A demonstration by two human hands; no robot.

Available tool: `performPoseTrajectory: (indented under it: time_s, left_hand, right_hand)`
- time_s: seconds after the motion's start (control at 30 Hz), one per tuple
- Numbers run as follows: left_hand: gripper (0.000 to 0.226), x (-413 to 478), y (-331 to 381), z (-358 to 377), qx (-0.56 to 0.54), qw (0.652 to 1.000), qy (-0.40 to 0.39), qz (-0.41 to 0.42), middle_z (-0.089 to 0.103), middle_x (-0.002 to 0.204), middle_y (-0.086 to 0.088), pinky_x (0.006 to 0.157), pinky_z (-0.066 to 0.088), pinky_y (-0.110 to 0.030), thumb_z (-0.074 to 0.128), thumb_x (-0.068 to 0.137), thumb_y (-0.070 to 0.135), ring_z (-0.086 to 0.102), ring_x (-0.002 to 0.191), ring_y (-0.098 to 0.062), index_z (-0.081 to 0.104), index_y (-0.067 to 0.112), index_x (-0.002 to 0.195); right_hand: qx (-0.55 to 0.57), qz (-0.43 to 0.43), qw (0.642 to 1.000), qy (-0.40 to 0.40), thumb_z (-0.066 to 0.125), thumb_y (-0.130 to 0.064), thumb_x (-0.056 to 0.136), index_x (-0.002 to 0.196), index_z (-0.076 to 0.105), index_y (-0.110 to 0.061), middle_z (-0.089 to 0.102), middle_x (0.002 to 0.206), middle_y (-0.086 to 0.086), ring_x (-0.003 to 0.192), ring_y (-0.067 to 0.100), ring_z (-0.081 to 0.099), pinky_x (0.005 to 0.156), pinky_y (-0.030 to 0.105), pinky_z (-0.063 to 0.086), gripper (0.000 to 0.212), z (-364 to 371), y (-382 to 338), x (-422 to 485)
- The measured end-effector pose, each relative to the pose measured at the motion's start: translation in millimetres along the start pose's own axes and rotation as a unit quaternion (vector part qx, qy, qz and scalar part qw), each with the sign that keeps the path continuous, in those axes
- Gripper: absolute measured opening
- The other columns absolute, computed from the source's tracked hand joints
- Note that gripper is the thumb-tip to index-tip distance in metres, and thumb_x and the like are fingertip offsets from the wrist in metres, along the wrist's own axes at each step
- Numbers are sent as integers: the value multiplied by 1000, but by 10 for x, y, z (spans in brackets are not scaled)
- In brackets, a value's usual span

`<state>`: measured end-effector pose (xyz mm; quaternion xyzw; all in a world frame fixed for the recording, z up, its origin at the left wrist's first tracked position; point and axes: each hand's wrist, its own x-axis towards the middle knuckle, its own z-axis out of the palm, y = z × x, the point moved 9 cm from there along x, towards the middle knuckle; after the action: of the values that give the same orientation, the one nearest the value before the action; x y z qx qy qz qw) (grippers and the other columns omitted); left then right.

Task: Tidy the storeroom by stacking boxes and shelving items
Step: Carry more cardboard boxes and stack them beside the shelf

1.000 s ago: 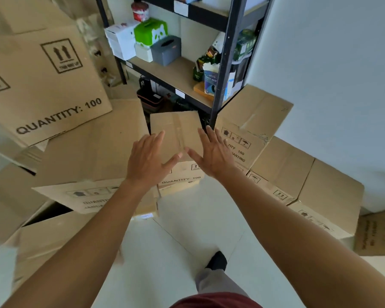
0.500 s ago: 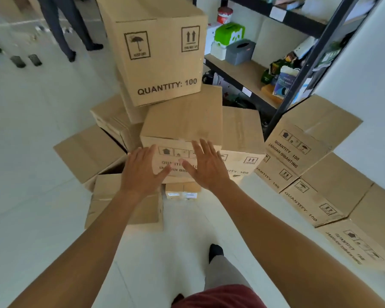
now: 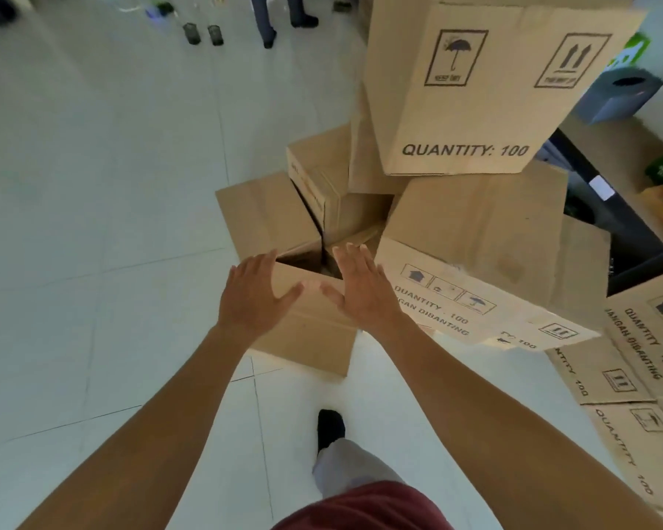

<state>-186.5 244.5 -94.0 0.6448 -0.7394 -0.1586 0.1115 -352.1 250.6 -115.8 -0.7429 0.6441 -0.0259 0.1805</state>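
**Hands shift to open carton on storeroom floor**

Hands spread and empty, the left hand (image 3: 251, 296) and right hand (image 3: 360, 286) hovered over a small open-topped brown cardboard box (image 3: 311, 334) on the white tiled floor (image 3: 92, 262); contact could not be confirmed. Half a second earlier they reached toward the closed printed brown carton (image 3: 475, 258) just to the right. That suggested the open box would be handled next. Behind rose a tall brown "QUANTITY: 100" cardboard box (image 3: 471, 89), unsteadily perched.

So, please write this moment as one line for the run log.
stage: reaching | left hand: open, empty | right hand: open, empty | target: low cardboard box, on floor | stacking: not done
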Motion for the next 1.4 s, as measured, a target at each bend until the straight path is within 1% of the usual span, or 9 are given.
performPoseTrajectory:
  time_s: [0.17,0.27,0.33,0.4,0.57,0.87,1.07,1.2,1.4]
  left_hand:
    - [75,354,-367,-81,-22,998,-8,-61,42,148,-6,116,25,-43,54,91,54,33,139,-25,30,13,149]
    - [76,641,-601,-87,-18,996,-18,-88,39,151,-5,117,24,-41,52,92,55,31,140,-24,27,15,151]
    - [77,807,-741,-88,-19,995,-19,-98,38,151,-4,117,23,-39,51,91,57,31,140,-23,26,16,151]
    - [77,993,-883,-98,-29,994,-21,-107,38,151,-5,117,24,-40,50,92,58,30,140,-24,25,16,151]
    - [79,1562,-1396,-54,-49,991,-31,-117,40,150,-6,116,27,-44,48,90,61,33,139,-26,26,16,151]
    - [82,2559,-2547,274,-100,978,-86,-160,42,148,-10,112,30,-39,49,88,64,36,137,-28,30,13,149]
    - [82,3210,-3173,878,-114,966,-111,-205,38,151,-6,112,29,-41,46,87,68,30,141,-25,28,19,151]
    - [85,3598,-3427,1574,-110,962,-111,-225,34,154,-4,112,30,-40,47,86,68,27,142,-23,23,19,152]
    - [96,3810,-3861,2706,-132,945,-90,-285,30,154,-2,108,35,-45,52,80,71,30,141,-23,17,19,153]
  right_hand:
    - [2,-24,999,-30,29,-56,98,153,15,-16,8,161,8,148,29,0,118,50,11,70,64,-159,550]
    - [1,-24,999,-36,30,-57,98,153,15,-17,10,160,9,148,28,1,118,50,13,70,30,-166,925]
    - [2,-21,999,-33,30,-60,96,151,19,-16,14,159,9,148,28,5,117,51,17,70,14,-185,1158]
    - [1,-16,999,-30,29,-62,95,150,23,-15,18,158,10,147,28,8,117,50,19,72,2,-223,1406]
    - [-1,-2,999,-40,32,-61,96,151,20,-15,18,158,9,147,27,9,119,44,18,72,101,-385,2108]
    - [56,111,990,-64,33,-59,96,152,19,-14,16,159,7,147,20,11,118,38,16,72,492,-620,3378]
    - [50,132,986,-90,32,-61,96,152,17,-18,15,160,4,147,18,10,116,37,19,73,1032,-438,4115]
    - [51,138,985,-94,30,-64,94,153,14,-17,14,160,4,147,17,9,116,37,19,77,1634,-49,4613]
    - [25,132,984,-116,28,-66,92,154,8,-18,9,161,4,148,19,10,115,37,23,80,2576,573,5168]
